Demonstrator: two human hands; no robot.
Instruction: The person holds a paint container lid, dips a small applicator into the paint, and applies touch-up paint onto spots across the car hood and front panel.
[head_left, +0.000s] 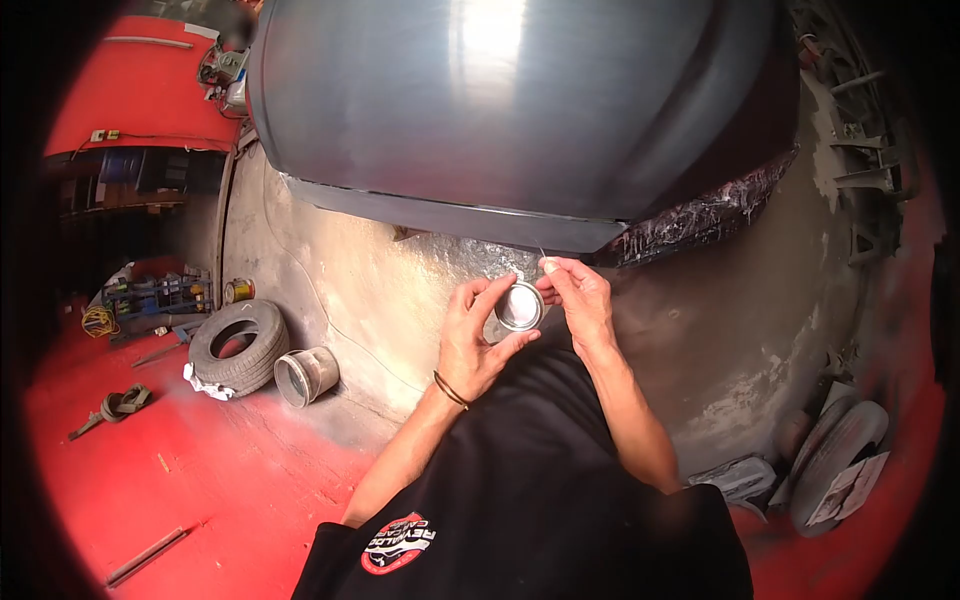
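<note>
My left hand (pixel 472 335) is wrapped round a small round tin (pixel 519 307) with a shiny metal rim and a pale inside, its fingers and thumb on opposite sides. Close beside it on the right, my right hand (pixel 580 302) pinches a thin, light, stick-like piece (pixel 542 254) that points up. Its exact kind is too small to make out. Both hands are in front of my dark shirt, just below the lower edge of a dark car panel (pixel 520 120).
On the left floor stand a tire (pixel 238 347), a grey bucket (pixel 307 377) and a small can (pixel 238 291). More tires (pixel 845 465) lean at the lower right. Dark metal parts (pixel 870 180) line the right side. A bar (pixel 146 556) lies on the red floor.
</note>
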